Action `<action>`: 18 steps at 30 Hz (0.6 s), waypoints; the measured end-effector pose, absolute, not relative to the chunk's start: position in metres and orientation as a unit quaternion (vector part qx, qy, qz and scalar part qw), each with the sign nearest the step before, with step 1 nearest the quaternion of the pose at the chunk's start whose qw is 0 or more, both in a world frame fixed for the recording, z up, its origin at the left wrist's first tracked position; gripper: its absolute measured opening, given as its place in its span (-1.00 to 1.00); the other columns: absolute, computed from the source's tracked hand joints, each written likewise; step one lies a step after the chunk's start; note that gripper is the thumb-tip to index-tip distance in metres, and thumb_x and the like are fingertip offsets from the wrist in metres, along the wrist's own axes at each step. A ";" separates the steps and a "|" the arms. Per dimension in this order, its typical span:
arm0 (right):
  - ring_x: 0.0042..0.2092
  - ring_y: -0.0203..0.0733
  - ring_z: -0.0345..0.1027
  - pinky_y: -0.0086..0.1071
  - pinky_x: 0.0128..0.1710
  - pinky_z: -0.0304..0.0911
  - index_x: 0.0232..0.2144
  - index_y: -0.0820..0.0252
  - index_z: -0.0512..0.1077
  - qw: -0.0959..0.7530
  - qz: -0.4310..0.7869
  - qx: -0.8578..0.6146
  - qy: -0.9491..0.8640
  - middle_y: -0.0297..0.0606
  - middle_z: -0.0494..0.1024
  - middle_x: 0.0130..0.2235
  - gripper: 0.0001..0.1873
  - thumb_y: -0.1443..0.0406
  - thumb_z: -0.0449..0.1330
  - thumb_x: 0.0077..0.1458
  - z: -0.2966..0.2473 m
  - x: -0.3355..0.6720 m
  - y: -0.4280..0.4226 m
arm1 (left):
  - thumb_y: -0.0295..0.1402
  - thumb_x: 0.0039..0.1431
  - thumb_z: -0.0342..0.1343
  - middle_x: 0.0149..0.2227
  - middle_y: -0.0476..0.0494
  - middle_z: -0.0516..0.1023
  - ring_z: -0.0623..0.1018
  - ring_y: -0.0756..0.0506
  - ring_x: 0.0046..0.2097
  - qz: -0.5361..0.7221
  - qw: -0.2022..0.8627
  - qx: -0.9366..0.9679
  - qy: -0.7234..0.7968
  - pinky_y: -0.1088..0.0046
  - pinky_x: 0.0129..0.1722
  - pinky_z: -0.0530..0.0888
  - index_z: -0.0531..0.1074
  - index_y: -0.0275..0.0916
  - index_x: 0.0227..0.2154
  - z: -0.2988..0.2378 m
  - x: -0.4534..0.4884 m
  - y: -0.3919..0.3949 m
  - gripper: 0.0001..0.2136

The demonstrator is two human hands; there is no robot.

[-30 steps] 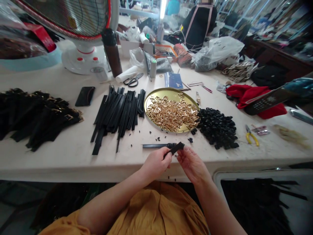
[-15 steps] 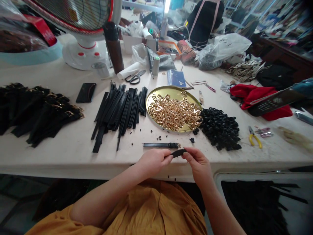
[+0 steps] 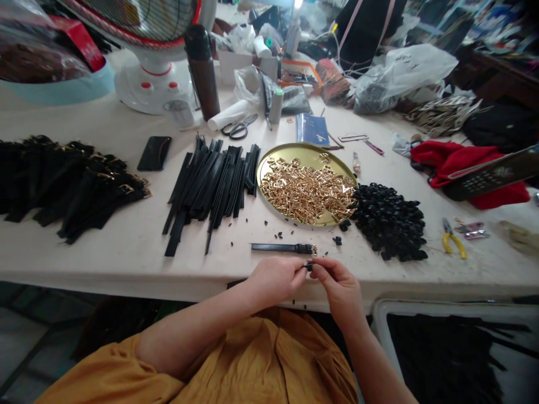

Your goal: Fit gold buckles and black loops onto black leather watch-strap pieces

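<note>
Both my hands meet at the table's front edge, closed on a short black strap (image 3: 309, 266) that is mostly hidden by the fingers. My left hand (image 3: 280, 278) pinches its left side; my right hand (image 3: 339, 283) grips its right side between thumb and fingers. Just beyond them lies a finished-looking black strap with a gold buckle (image 3: 282, 247). Behind that stands a round gold tray (image 3: 269, 154) with a heap of gold buckles (image 3: 307, 191). A pile of small black loops (image 3: 391, 221) touches the tray's right side. Black strips (image 3: 210, 185) lie left of the tray.
Buckled black straps (image 3: 84, 185) are heaped at far left, near a phone (image 3: 155, 153). Scissors (image 3: 240, 128), a blue booklet (image 3: 312, 130) and a thread spool (image 3: 276, 106) lie farther back. Yellow-handled pliers (image 3: 453, 240) rest at right. Below is a white bin (image 3: 381, 320) of black strips.
The held strap has turned and bunched between my fingers, so less of it shows. My hands have drawn closer together. The whole view has shifted slightly.
</note>
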State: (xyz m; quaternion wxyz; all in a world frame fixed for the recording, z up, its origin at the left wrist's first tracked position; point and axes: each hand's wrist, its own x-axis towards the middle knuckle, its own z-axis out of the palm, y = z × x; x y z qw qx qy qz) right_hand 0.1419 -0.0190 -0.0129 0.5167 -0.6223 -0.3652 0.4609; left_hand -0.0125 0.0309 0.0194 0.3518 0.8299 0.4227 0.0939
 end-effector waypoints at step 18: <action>-0.44 -0.31 0.29 -0.36 -0.36 0.26 -0.33 0.09 0.51 0.512 0.449 -0.616 -0.397 -0.33 0.45 -0.42 -0.81 0.19 0.22 -0.04 -0.014 0.134 -0.028 | -0.24 0.18 -0.18 -0.38 -0.09 0.54 0.49 -0.08 -0.34 0.071 0.363 0.828 0.421 0.50 -0.40 0.28 0.46 -0.19 -0.33 0.021 -0.014 0.022 -0.70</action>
